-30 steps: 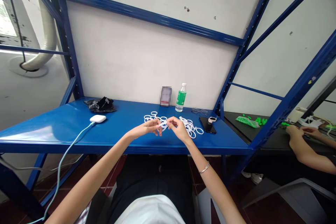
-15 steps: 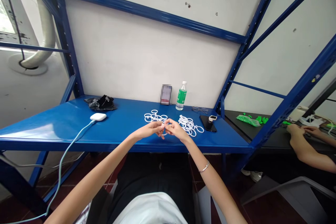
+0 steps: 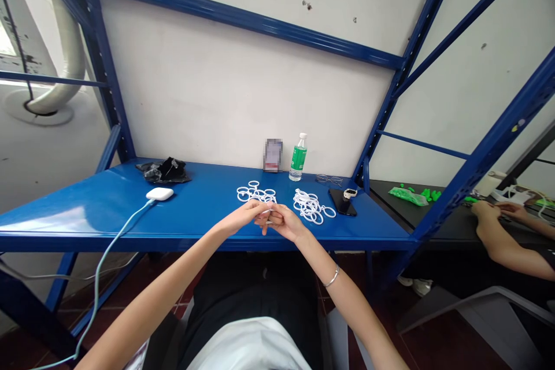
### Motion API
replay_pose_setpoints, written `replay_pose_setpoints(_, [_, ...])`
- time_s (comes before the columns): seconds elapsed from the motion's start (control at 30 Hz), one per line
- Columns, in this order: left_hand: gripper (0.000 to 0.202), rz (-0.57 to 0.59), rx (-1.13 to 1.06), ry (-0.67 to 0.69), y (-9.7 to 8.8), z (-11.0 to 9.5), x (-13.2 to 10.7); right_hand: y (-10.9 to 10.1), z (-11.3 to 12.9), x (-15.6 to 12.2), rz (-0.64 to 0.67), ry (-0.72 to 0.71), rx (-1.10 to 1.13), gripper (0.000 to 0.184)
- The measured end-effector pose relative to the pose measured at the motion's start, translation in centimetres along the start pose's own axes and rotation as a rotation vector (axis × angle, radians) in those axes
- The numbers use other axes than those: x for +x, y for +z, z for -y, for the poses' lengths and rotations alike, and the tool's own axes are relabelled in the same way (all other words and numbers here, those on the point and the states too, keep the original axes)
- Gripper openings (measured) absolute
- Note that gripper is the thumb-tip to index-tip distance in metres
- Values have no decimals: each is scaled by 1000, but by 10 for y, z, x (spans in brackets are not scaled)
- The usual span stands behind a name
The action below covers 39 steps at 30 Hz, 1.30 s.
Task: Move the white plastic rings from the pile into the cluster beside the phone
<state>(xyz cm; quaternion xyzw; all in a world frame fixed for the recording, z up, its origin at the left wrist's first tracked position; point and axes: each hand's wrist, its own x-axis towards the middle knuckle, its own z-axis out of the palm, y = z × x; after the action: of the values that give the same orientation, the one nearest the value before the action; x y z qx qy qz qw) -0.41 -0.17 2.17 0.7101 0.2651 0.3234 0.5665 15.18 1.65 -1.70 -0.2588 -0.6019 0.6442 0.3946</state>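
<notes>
Both hands meet just above the front part of the blue table (image 3: 203,208). My left hand (image 3: 245,216) is closed, with thumb and fingers pinching a white plastic ring (image 3: 269,221), which is mostly hidden by fingers. My right hand (image 3: 288,223) closes on the same ring from the other side, its fingertips touching those of the left. Right behind the hands lies a loose group of white rings (image 3: 269,191), partly covered by my left hand. A tangled pile of similar white rings (image 3: 309,204) sits to the right of my right hand.
Behind the rings stand a bottle with a green label (image 3: 298,157) and a blurred upright card (image 3: 273,156). Glasses (image 3: 329,180) and a black phone with a watch (image 3: 342,203) lie right. Leftward are a white charger (image 3: 159,193) and black plastic bag (image 3: 165,171). A co-worker's hands (image 3: 488,209) are far right.
My right hand has turned and drawn closer over the left fingertips, so the two hands overlap more. The camera view has shifted slightly.
</notes>
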Motion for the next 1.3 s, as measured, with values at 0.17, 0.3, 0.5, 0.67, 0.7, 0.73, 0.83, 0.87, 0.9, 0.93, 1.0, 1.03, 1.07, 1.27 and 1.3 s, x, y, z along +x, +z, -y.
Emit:
replay_pose_setpoints(0.17, [44,-78,-203,17,1,2,4,-1,4,1,-81,-38,82,58])
replay_pose_setpoints(0.3, [38,-10,-268,34,-3,3,6,-8,11,1,-84,-79,55,54])
replay_pose_setpoints(0.5, [39,-184,109,45,-33,19,10,-38,33,-8,-299,-216,-310,38])
replay_pose_setpoints(0.67, [39,-333,782,107,-62,52,14,-78,51,-22,-720,-266,-963,37])
replay_pose_setpoints(0.7, [37,-318,865,113,-64,58,15,-85,51,-23,-758,-243,-1078,35])
replay_pose_setpoints(0.73, [34,-301,925,114,-64,63,16,-91,50,-24,-769,-211,-1169,33])
replay_pose_setpoints(0.83, [26,-289,1010,94,-58,72,18,-104,43,-24,-718,-108,-1315,29])
replay_pose_setpoints(0.87, [24,-293,1019,87,-56,72,18,-107,41,-23,-696,-85,-1339,29])
replay_pose_setpoints(0.9, [22,-297,1024,83,-54,73,19,-109,38,-21,-675,-68,-1356,28])
replay_pose_setpoints(0.93, [21,-298,1027,84,-53,73,19,-110,36,-20,-656,-54,-1368,28])
replay_pose_setpoints(1.0, [20,-298,1030,99,-52,72,19,-111,33,-19,-625,-28,-1379,28])
replay_pose_setpoints(1.03, [20,-300,1027,108,-52,72,20,-111,33,-19,-618,-17,-1381,29])
replay_pose_setpoints(1.07, [20,-306,1018,117,-53,72,20,-111,33,-20,-617,-8,-1383,29])
replay_pose_setpoints(1.27, [24,-364,738,139,-59,53,16,-109,42,-24,-667,-48,-1340,26])
replay_pose_setpoints(1.3, [27,-358,633,124,-59,46,14,-106,43,-24,-673,-84,-1306,26])
